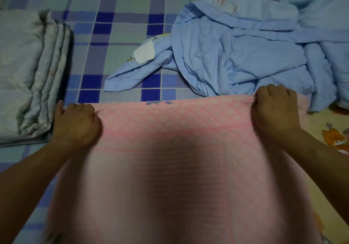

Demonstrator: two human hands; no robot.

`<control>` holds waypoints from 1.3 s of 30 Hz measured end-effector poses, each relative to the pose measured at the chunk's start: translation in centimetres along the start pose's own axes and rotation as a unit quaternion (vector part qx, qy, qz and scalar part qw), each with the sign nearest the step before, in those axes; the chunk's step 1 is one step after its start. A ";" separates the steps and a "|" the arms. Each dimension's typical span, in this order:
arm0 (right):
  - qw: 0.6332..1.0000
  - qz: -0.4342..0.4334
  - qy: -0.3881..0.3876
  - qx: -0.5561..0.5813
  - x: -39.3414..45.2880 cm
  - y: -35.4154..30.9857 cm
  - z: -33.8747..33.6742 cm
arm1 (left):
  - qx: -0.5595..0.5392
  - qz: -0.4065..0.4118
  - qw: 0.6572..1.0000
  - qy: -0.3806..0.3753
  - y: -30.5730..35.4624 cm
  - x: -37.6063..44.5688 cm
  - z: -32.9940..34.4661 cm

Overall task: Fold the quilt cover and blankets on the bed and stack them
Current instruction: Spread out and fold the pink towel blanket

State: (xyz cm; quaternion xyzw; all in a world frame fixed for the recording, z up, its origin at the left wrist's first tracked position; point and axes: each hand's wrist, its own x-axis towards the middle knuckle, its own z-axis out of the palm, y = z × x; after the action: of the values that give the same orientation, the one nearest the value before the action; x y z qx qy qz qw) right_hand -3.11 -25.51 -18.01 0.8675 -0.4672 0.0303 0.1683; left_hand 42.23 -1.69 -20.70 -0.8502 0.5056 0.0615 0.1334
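Observation:
A pink quilted blanket point(177, 149) is stretched out in front of me over the bed. My left hand point(77, 124) grips its far left corner and my right hand point(273, 111) grips its far right corner, both with fingers curled into the fabric. A crumpled light blue quilt point(236, 54) lies unfolded beyond the pink blanket to the right. A folded pale grey-blue cover point(24, 73) sits in a neat layered pile at the left.
The bed carries a blue and grey checked sheet point(120, 35). A cream cloth with an orange print point(332, 136) lies at the right under the pink blanket. A white label point(144, 51) shows on the blue quilt's corner.

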 end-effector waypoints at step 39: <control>0.968 0.138 -0.131 0.166 -6.0 -7.6 1.5 | -0.135 -0.058 0.988 -0.047 8.5 -10.6 5.4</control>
State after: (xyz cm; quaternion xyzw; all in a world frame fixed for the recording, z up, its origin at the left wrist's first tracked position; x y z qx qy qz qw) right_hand -0.40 -17.36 -22.63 0.8067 -0.5889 0.0167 -0.0465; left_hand 29.85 4.92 -24.77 -0.8845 0.4354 0.1615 0.0446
